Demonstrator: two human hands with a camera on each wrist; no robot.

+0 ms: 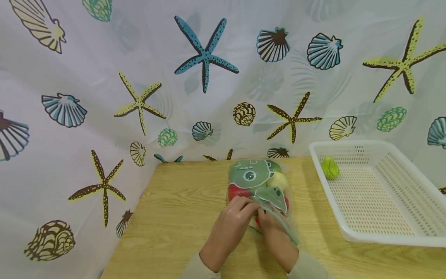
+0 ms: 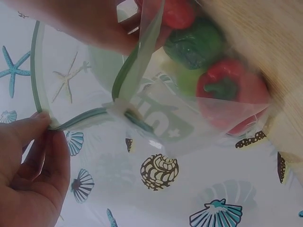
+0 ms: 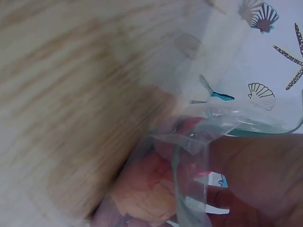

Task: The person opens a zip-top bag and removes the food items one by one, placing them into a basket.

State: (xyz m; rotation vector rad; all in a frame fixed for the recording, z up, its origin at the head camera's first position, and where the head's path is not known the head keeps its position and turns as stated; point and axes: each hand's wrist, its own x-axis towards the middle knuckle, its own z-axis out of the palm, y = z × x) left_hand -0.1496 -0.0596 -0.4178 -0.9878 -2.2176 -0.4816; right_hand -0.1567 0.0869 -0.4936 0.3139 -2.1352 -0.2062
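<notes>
A clear zip bag with a green dinosaur print lies on the table, its mouth towards me. Through the plastic show a red bell pepper, a green pepper, and a pale yellow round piece. My left hand pinches the green zip edge between thumb and fingers. Inside the bag's mouth, my right hand has its fingers around a red vegetable with a green top, partly hidden by the hands. A peach-coloured piece sits near those fingers.
A white perforated basket stands to the right on the wooden table, with a yellow-green vegetable in its far left corner. A white curtain printed with shells and starfish hangs behind and to the left.
</notes>
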